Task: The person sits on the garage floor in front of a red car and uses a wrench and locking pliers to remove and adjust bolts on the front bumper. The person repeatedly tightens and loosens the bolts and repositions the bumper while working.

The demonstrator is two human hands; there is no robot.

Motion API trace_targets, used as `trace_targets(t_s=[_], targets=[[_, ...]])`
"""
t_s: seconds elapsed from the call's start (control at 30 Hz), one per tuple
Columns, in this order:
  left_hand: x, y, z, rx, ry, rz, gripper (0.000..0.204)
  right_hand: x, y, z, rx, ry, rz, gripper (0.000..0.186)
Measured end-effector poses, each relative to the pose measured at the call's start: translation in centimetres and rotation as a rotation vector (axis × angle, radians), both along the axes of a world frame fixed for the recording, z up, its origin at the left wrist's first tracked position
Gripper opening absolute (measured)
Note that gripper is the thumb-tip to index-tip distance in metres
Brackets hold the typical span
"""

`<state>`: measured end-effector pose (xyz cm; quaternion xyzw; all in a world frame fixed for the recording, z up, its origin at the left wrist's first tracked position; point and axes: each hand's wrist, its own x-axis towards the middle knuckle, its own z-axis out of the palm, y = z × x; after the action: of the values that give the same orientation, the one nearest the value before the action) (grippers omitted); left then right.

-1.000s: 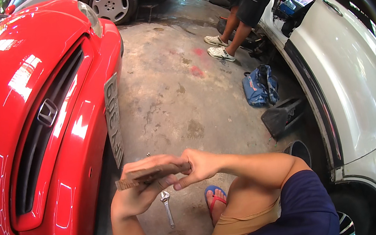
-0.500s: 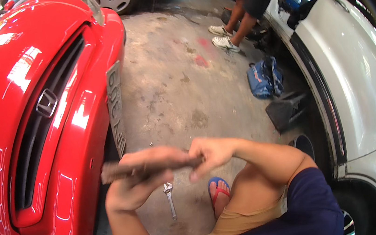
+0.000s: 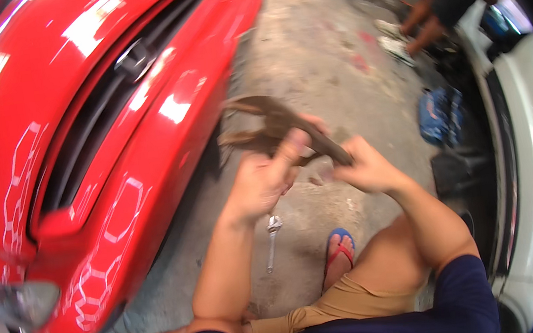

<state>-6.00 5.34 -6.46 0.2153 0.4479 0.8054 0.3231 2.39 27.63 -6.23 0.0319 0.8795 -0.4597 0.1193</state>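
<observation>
since the earlier frame both hands have lifted the rusty pliers higher, toward the red car's bumper, their jaws now spread. left hand is closed around one handle, right hand grips the other. a wrench lies on the concrete floor below, beside a blue sandal.
</observation>
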Motion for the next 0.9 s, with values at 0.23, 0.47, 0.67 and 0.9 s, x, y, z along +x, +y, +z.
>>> trace_targets(t_s=[0.23,0.47,0.67,0.9], targets=[[-1.0,-3.0,-1.6,0.325,0.168,-0.602,0.036,5.5,-7.1,-1.2,-0.441,-0.618,0.428,0.045],[2.3,1.9,0.6,0.210,-0.492,0.192,0.036,-1.1,0.1,-2.4,0.411,0.598,-0.310,0.026],[-4.1,-2.7,-0.1,0.442,0.644,-0.551,0.020,2.5,-2.2,-0.4,-0.400,-0.427,0.511,0.021],[-1.9,-2.6,0.7,0.089,0.423,-0.215,0.013,2.2,-3.5,-6.8,-0.036,0.112,-0.056,0.030]])
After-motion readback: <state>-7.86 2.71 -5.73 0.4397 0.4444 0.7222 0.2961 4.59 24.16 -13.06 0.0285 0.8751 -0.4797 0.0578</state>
